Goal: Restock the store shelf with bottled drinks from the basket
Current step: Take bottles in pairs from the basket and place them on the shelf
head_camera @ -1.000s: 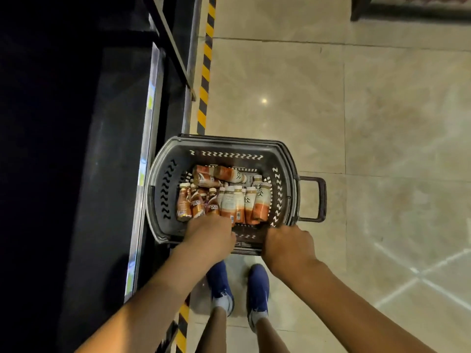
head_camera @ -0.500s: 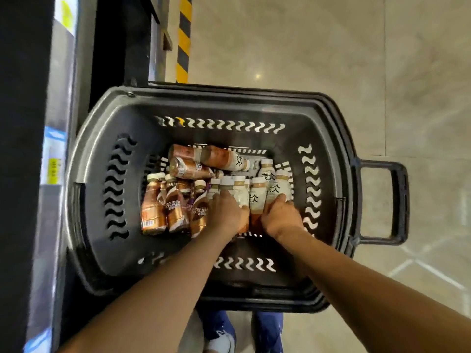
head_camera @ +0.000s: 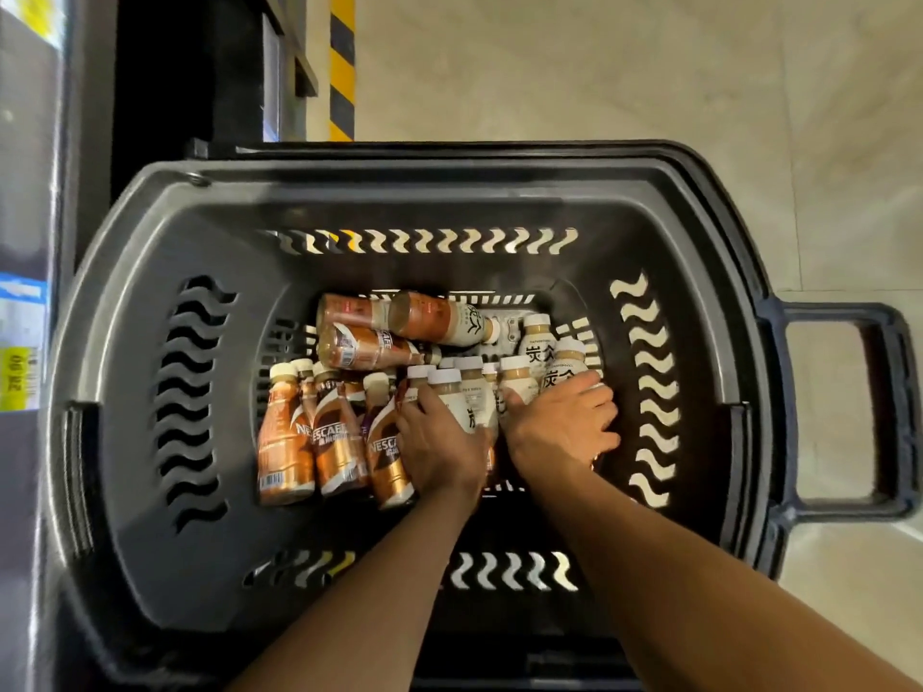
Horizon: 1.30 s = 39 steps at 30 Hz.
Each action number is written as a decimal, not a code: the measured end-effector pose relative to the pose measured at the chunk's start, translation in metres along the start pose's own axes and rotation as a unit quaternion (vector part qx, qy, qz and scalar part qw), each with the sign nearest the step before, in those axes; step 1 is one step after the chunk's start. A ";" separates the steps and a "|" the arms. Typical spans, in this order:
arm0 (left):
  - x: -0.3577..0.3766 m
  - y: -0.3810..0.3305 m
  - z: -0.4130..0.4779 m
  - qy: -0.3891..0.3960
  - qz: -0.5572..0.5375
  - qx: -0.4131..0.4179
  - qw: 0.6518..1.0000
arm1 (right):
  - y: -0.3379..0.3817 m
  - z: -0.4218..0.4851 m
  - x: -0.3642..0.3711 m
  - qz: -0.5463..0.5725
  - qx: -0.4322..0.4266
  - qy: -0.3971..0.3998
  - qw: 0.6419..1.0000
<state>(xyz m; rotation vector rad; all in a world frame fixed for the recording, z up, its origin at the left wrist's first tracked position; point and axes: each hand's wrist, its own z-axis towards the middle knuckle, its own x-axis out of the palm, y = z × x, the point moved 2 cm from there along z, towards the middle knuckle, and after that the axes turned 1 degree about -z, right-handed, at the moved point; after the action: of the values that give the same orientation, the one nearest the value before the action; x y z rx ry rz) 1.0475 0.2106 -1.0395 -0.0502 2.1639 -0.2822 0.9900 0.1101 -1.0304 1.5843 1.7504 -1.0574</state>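
Dark basket [head_camera: 150, 342] holds coffee bottles [head_camera: 319, 437], some toppled. My left hand [head_camera: 442, 449] and right hand [head_camera: 562, 424] curl onto pale-capped bottles [head_camera: 474, 397]; grip seemingly closing, can't confirm.

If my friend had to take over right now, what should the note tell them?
Left hand: down in the basket, fingers around a white-capped bottle.
Right hand: closing on the cream bottles at the right.
Brown coffee bottles stand at the left; two more bottles lie on their sides behind.
Done: nothing lifted out yet.
Left: carry every bottle to the shelf.
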 end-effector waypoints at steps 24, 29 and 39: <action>-0.380 -0.076 -0.262 0.149 -0.416 -0.008 0.897 | -0.154 -0.250 -0.339 0.509 -0.118 0.207 0.827; -0.514 -0.116 -0.367 0.106 -0.471 0.054 0.874 | -0.189 -0.338 -0.491 0.551 -0.188 0.177 0.794; -0.678 -0.134 -0.524 -0.021 -0.561 0.146 0.814 | -0.245 -0.477 -0.665 0.525 -0.393 0.160 0.738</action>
<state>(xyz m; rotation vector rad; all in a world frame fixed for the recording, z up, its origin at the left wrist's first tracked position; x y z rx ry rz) 0.9996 0.2724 -0.1754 -1.1643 1.7730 -1.2541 0.9041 0.1426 -0.1811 1.7417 0.8780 0.4847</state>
